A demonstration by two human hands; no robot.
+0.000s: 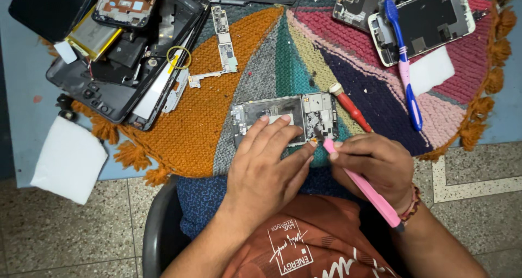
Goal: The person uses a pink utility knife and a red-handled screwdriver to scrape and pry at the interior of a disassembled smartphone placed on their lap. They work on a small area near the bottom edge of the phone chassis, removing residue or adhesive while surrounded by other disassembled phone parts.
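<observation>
An opened phone frame (304,112) with bare circuitry lies on a round knitted mat (228,115) of many colours. My left hand (269,164) rests flat on its lower left part, fingers spread over the frame. My right hand (375,166) grips a pink brush-like tool (364,188), whose tip touches the frame's right section near the lower edge. A red-handled screwdriver (350,108) lies just right of the frame, touching the mat.
Dismantled phone shells, a battery (92,36) and a circuit board (224,41) crowd the upper left. Two more opened phones (429,17), a blue-and-pink toothbrush (405,66) and a white pad (432,69) lie upper right. White foam (68,158) sits at the table's left edge.
</observation>
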